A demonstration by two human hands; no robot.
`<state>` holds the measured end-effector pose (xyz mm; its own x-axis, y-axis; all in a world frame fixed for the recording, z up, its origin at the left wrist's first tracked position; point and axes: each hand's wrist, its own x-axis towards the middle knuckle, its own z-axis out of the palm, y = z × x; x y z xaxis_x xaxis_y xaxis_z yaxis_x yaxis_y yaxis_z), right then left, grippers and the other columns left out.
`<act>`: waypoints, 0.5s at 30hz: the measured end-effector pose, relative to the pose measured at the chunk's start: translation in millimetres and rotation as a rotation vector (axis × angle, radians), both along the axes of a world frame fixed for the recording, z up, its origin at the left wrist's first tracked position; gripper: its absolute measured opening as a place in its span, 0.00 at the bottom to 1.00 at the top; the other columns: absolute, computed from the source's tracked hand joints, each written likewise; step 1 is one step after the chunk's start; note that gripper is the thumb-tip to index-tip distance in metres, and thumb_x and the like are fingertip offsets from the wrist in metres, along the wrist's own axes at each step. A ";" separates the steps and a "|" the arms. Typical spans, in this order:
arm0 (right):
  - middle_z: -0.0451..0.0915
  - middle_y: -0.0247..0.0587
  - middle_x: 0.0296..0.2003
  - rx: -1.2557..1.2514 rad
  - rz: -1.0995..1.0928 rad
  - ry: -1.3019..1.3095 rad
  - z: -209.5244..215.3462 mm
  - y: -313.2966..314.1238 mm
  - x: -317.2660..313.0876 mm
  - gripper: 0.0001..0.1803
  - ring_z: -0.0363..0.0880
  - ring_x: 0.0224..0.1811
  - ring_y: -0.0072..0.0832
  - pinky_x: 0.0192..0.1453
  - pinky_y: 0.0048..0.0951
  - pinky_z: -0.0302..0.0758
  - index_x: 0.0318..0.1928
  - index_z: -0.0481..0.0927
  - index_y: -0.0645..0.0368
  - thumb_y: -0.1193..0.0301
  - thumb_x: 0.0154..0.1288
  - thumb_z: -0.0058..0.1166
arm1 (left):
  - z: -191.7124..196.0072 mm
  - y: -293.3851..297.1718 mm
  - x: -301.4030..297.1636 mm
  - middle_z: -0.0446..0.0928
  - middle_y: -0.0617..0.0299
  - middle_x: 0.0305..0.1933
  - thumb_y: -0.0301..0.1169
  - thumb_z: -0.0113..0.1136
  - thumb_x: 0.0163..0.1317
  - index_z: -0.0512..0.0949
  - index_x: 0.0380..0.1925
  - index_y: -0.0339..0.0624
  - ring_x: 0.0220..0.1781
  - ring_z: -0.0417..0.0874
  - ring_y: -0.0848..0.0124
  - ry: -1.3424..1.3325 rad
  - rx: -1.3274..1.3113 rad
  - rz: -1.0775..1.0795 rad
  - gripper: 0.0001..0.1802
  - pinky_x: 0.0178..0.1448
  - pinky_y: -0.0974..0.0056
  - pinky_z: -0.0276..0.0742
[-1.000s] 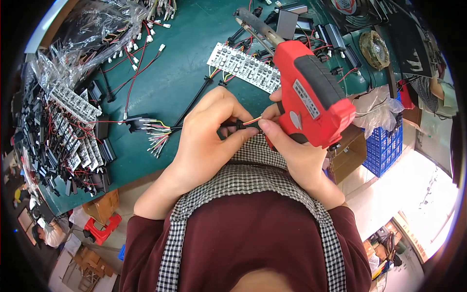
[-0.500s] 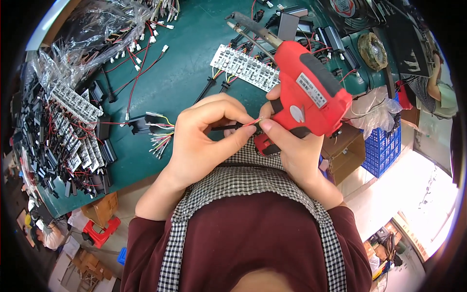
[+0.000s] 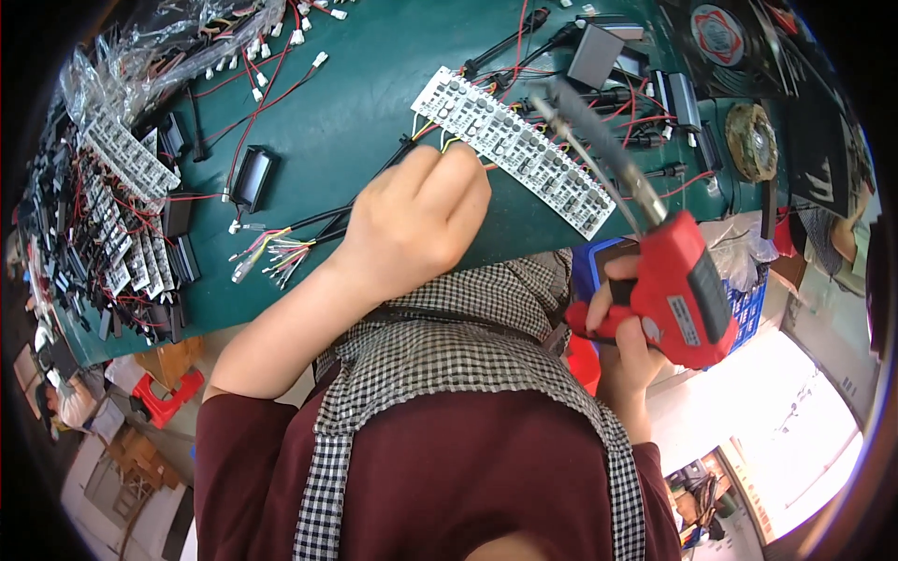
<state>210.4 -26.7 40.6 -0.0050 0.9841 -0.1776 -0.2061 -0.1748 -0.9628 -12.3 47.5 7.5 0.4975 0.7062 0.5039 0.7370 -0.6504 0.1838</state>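
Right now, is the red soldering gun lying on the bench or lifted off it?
Lifted. The right hand holds the red soldering gun off the green bench, its metal tip angled over the white circuit strip.

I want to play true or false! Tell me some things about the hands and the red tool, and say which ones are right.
1. The right hand holds a red tool. True.
2. The left hand holds the red tool too. False: it rests by the white circuit strip.
3. The table mat is green. True.
4. The tool's tip presses on the strip. False: it hangs in the air above it.
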 end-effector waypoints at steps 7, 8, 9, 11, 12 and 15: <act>0.76 0.39 0.33 -0.104 0.157 0.004 -11.6 -17.4 19.4 0.29 0.69 0.24 0.20 0.28 0.21 0.65 0.54 0.69 0.68 0.61 0.58 0.60 | -8.4 2.2 3.7 0.72 0.58 0.32 0.19 0.63 0.38 0.79 0.31 0.33 0.25 0.75 0.69 -0.019 0.001 0.090 0.14 0.22 0.68 0.70; 0.76 0.36 0.27 -0.078 0.134 -0.056 -11.0 -16.5 19.0 0.30 0.69 0.23 0.19 0.29 0.21 0.66 0.52 0.70 0.68 0.60 0.56 0.62 | -9.0 1.6 3.9 0.72 0.58 0.32 0.19 0.63 0.38 0.79 0.31 0.33 0.25 0.75 0.69 -0.019 -0.006 0.096 0.14 0.22 0.68 0.70; 0.76 0.36 0.27 -0.084 0.139 -0.056 -11.2 -15.0 19.4 0.30 0.69 0.23 0.19 0.29 0.21 0.66 0.52 0.70 0.68 0.60 0.56 0.62 | -9.7 1.0 4.0 0.72 0.58 0.32 0.19 0.63 0.38 0.79 0.31 0.33 0.25 0.75 0.69 -0.022 -0.013 0.104 0.14 0.23 0.68 0.70; 0.76 0.48 0.38 -0.065 0.176 -0.197 -12.0 -12.3 20.2 0.35 0.68 0.17 0.24 0.20 0.21 0.63 0.48 0.68 0.72 0.51 0.57 0.60 | -9.7 -0.3 4.8 0.72 0.58 0.33 0.19 0.63 0.38 0.79 0.31 0.33 0.25 0.75 0.69 -0.026 -0.025 0.117 0.14 0.23 0.68 0.70; 0.76 0.48 0.38 -0.070 0.179 -0.199 -12.2 -12.3 21.1 0.35 0.68 0.17 0.24 0.20 0.21 0.63 0.48 0.68 0.72 0.51 0.57 0.60 | -8.6 -0.4 6.1 0.72 0.58 0.33 0.19 0.63 0.38 0.79 0.31 0.32 0.26 0.75 0.69 -0.015 -0.042 0.119 0.15 0.23 0.68 0.70; 0.75 0.45 0.35 -0.085 0.207 -0.275 -15.0 -13.7 24.1 0.35 0.68 0.18 0.23 0.21 0.21 0.63 0.47 0.70 0.71 0.49 0.57 0.60 | -7.2 -1.0 7.0 0.72 0.58 0.33 0.20 0.63 0.39 0.79 0.32 0.32 0.26 0.76 0.69 -0.003 -0.074 0.124 0.14 0.23 0.68 0.70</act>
